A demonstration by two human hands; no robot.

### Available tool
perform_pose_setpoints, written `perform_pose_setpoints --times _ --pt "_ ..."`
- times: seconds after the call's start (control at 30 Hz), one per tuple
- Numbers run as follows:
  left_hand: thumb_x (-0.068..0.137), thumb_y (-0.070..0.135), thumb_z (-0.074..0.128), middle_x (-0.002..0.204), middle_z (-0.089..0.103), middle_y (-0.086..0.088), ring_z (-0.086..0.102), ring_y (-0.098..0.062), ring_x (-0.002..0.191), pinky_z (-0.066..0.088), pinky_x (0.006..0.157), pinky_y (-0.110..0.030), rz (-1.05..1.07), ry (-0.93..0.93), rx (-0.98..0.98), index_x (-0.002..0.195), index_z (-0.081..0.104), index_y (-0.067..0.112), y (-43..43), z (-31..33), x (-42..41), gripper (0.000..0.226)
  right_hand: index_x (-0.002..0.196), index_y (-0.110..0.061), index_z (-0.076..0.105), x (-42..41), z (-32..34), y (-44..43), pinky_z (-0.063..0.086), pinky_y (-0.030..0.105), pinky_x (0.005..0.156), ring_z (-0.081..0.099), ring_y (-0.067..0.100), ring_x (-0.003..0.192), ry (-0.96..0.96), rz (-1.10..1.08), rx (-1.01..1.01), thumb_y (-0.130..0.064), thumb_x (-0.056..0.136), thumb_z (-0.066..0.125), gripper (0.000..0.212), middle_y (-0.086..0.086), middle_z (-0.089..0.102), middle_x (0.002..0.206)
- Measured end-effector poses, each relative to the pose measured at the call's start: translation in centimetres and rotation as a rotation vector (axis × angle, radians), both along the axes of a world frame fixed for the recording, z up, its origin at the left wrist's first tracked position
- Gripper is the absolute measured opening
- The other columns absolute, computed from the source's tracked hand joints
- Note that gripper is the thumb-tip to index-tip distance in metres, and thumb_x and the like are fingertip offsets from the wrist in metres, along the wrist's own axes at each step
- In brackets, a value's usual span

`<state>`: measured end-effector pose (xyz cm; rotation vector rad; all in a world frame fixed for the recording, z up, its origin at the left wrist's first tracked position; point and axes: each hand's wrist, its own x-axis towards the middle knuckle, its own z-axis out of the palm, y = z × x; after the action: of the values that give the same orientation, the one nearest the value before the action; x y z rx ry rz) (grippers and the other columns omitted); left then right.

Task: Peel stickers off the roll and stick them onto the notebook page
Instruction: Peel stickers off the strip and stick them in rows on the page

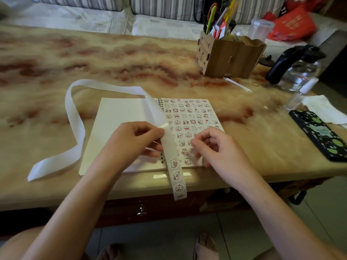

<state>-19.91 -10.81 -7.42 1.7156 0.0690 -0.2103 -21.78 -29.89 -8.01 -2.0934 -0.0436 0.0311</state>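
Left hand (135, 141) pinched the strip (169, 147), which ran lengthwise across the notebook (116, 117), its sticker end hanging off the counter's (56, 53) near edge. Right hand (216, 147) curled beside it, grip unclear. Open counter to the left.

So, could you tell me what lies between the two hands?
In the head view, the sticker strip runs down between the left hand and right hand, over the stickered notebook page.

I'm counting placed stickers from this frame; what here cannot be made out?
Head view only.
- Whether the right hand holds a sticker: its fingertips are blurred.
- Lower rows of the notebook page: covered by the right hand, left hand and sticker strip.
- The drawings on the stickers: too small.
- The roll itself: not in view.
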Motion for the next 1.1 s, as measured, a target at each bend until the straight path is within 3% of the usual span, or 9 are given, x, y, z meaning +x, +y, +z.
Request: perform_pose_setpoints --times 0.13,0.3,0.4,0.5,0.63,1.1 --pt "0.089 0.014 0.061 0.077 0.072 -0.012 0.068 -0.013 0.061 0.055 0.056 -0.02 0.023 -0.06 -0.03 0.082 0.069 0.003 -0.1 0.0 0.1 0.016 0.086 -0.022 0.066 -0.7 0.6 1.0 0.041 0.008 0.061 0.064 -0.001 0.069 -0.047 0.093 0.097 -0.029 0.084 0.068 0.007 -0.005 0.072 0.08" --pt "0.089 0.014 0.06 0.07 0.069 -0.004 0.067 -0.013 0.06 0.054 0.055 -0.021 0.055 -0.097 -0.075 0.077 0.068 0.006 -0.2 0.1 0.1 0.017 0.082 -0.024 0.067 -0.6 0.1 1.4 0.05 0.025 0.065 0.066 0.016 0.074 -0.029 0.131 0.186 -0.015 0.075 0.078 0.016 -0.002 0.071 0.077" --pt "0.09 0.025 0.058 0.069 0.07 -0.004 0.067 -0.014 0.062 0.055 0.056 -0.023 0.034 -0.086 -0.102 0.077 0.069 0.008 -0.4 0.3 0.0 0.024 0.08 -0.02 0.068 -0.6 0.2 1.4 0.054 0.03 0.067 0.066 0.02 0.078 -0.061 0.093 0.238 -0.011 0.075 0.077 0.014 0.002 0.071 0.08" --pt "0.089 0.033 0.056 0.071 0.072 -0.008 0.069 -0.018 0.065 0.058 0.06 -0.026 -0.039 -0.043 -0.102 0.08 0.07 0.005 -0.6 0.6 -0.3 0.033 0.08 -0.017 0.069 -0.4 0.2 1.3 0.054 0.022 0.06 0.066 0.015 0.073 -0.084 0.052 0.285 -0.007 0.077 0.075 0.012 0.003 0.071 0.08" --pt "0.084 0.017 0.065 0.073 0.073 -0.007 0.07 -0.014 0.067 0.058 0.065 -0.024 -0.137 -0.041 -0.04 0.083 0.071 0.004 -0.9 0.5 -0.6 0.014 0.083 -0.017 0.07 -0.3 0.3 1.2 0.05 0.017 0.056 0.065 0.007 0.067 -0.122 0.047 0.302 -0.006 0.08 0.072 0.011 0.004 0.071 0.079" --pt "0.083 0.014 0.066 0.071 0.073 -0.003 0.069 -0.01 0.065 0.056 0.064 -0.019 -0.145 -0.047 -0.049 0.081 0.071 0.007 -1.2 0.5 -0.7 0.009 0.083 -0.019 0.071 -0.4 -0.1 1.2 0.052 0.018 0.067 0.066 0.005 0.072 -0.193 0.039 0.209 -0.01 0.081 0.072 0.01 -0.007 0.071 0.077"
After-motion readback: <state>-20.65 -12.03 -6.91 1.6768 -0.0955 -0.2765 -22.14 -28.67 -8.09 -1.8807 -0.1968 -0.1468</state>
